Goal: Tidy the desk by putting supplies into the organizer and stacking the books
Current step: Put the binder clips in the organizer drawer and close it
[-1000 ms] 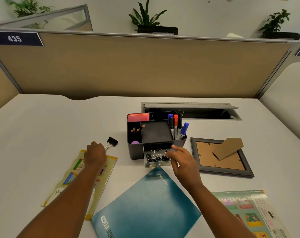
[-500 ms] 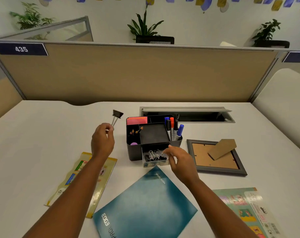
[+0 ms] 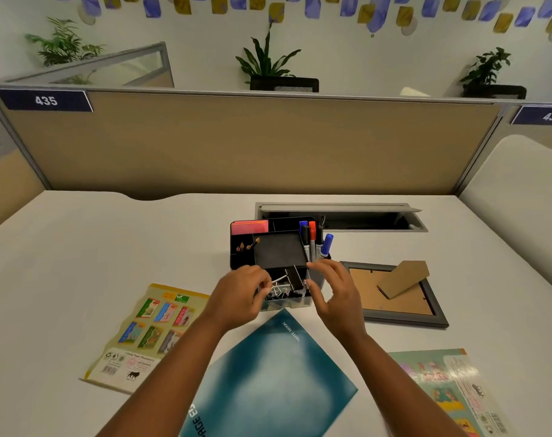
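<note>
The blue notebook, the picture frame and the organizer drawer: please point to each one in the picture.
blue notebook (image 3: 268, 370), head view, middle of its cover.
picture frame (image 3: 405, 320), head view, its near grey border.
organizer drawer (image 3: 285, 302), head view, its clear front wall, between the two hands.

The organizer (image 3: 279, 250) stands behind the notebook (image 3: 268, 376), with the picture frame (image 3: 404, 310) to its right.
</note>
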`<state>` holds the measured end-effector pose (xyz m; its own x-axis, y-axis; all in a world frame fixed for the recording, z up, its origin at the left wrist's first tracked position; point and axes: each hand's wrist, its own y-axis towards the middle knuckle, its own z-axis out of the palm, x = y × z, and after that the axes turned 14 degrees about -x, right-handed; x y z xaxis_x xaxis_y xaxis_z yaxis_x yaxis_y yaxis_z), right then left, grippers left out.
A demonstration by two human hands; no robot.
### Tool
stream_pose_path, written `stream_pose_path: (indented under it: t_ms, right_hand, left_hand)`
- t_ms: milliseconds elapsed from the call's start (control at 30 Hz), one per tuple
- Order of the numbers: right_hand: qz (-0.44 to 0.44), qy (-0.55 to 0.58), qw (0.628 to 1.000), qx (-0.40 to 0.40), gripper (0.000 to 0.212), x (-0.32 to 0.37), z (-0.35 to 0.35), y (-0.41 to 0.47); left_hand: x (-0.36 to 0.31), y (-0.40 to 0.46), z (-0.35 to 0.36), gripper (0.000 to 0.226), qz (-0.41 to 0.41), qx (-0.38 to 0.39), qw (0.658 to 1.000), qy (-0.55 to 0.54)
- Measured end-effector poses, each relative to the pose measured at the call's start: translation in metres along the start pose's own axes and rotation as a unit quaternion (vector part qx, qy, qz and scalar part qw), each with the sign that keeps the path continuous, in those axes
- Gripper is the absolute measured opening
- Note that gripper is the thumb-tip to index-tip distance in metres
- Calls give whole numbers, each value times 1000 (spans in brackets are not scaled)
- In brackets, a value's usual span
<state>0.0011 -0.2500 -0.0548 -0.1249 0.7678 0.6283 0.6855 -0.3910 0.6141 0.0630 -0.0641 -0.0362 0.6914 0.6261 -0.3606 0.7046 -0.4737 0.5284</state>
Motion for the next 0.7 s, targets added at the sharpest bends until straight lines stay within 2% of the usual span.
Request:
stream_pose_path:
  t_ms: [200, 367, 467, 567, 633, 700]
  right_hand:
    - [4, 0, 1000, -13, 29, -5, 4, 1]
    - [-30, -8, 999, -9, 28, -3, 6, 4]
    - [-123, -58, 986, 92, 54, -5, 3, 12]
    - [-190, -148, 944, 227, 83, -4, 4, 23]
    - [-190, -180, 932, 252, 87, -2, 8, 26]
    - [-181, -193, 933, 245, 83, 0, 13, 26]
  left_hand:
    - [-10, 0, 12, 23, -34, 34, 997, 56]
    - [-7, 0, 13, 30, -56, 16, 997, 49]
    - [4, -1, 8, 41, -57, -57, 994, 68]
    - [6, -3, 7, 59, -83, -34, 993, 80]
    - [5, -7, 12, 65, -81, -13, 994, 76]
    - [4, -12, 18, 69, -82, 2, 993, 80]
